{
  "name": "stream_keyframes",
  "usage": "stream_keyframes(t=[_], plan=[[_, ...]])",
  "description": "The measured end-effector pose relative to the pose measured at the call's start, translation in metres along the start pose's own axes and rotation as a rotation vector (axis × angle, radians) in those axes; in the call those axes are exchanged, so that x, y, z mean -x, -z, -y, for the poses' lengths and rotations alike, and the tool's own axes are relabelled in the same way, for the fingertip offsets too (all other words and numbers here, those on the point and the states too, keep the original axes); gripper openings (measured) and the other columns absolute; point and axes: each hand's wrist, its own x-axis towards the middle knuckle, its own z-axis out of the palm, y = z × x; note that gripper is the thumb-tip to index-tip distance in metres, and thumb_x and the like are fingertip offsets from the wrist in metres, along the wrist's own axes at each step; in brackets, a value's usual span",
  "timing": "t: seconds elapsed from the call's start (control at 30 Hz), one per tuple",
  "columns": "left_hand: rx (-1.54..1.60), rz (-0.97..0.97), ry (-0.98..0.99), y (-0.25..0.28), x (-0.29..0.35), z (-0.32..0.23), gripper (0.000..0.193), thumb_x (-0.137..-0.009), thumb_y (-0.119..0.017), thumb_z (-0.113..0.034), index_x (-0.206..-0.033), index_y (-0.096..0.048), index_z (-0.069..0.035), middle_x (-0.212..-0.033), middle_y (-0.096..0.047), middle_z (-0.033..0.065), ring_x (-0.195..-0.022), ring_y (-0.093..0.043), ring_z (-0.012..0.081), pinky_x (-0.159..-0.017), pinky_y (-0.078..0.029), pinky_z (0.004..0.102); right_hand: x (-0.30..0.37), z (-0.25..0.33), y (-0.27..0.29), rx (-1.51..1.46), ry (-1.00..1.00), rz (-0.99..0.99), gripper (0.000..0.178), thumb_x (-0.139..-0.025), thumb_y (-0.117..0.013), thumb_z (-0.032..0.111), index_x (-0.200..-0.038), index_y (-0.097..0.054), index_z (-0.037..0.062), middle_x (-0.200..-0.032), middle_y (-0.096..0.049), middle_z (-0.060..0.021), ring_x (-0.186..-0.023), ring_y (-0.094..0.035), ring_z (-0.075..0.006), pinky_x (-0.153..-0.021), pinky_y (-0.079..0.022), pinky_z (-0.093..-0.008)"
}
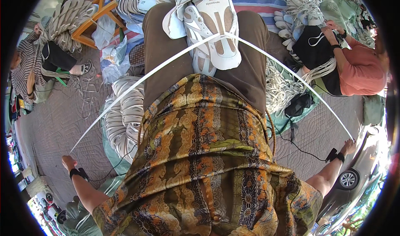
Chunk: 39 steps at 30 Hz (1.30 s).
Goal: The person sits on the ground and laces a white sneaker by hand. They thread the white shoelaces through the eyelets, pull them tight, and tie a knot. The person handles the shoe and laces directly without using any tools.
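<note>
A white and beige shoe upper lies across my lap, with light grey panels and tan mesh. One long white shoelace runs out from it to both sides and is pulled nearly straight. Far out to the left, my left hand is closed on one end of the lace. My right hand pinches the other end, stretched equally far to the right. Both arms are spread wide. Further pale shoe uppers are bunched against this one at my knees.
Stacks of uppers lie beside my left leg. A heap of white laces lies on green sheeting at my right. Two people sit nearby, one in a pink top. A wooden stool stands front left; a car is behind my right arm.
</note>
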Motion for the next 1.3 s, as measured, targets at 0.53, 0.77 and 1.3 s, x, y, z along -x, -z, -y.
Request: stream_keyframes(t=[0.53,0.77,1.3], plan=[[0.267,-0.242,-0.753,-0.016,0.060,-0.147,0.018,-0.083,-0.062,-0.010,-0.099,-0.064,-0.002,-0.083,-0.067,0.0163,-0.073,-0.066,0.0318,-0.067,-0.051,0.0420,0.166,0.281,-0.057,-0.981,0.314,0.640,0.019,-0.092,-0.055,0.012,-0.106,-0.059,-0.0003,-0.095,-0.064,-0.0080,-0.090,-0.064,-0.0180,-0.079,-0.054,-0.0298],[0.563,-0.147,-1.518,0.026,0.284,-0.400,0.019,-0.084,-0.058,0.004,-0.100,-0.065,-0.003,-0.087,-0.067,0.0130,-0.075,-0.067,0.0238,-0.067,-0.053,0.0333,0.302,0.469,-0.088,-1.144,0.680,1.073,0.002,-0.089,-0.061,0.006,-0.090,-0.063,0.0059,-0.083,-0.059,0.0042,-0.077,-0.052,-0.0029,-0.068,-0.042,-0.0194],[0.971,0.398,-1.413,-0.070,0.408,-0.570,0.013,-0.084,-0.056,-0.001,-0.094,-0.060,-0.008,-0.073,-0.062,0.0140,-0.065,-0.062,0.0326,-0.059,-0.049,0.0363,0.378,0.530,-0.116,-1.114,0.606,1.155,0.009,-0.087,-0.066,0.011,-0.088,-0.061,0.0032,-0.075,-0.062,-0.0015,-0.072,-0.052,-0.0076,-0.066,-0.045,-0.0263]])
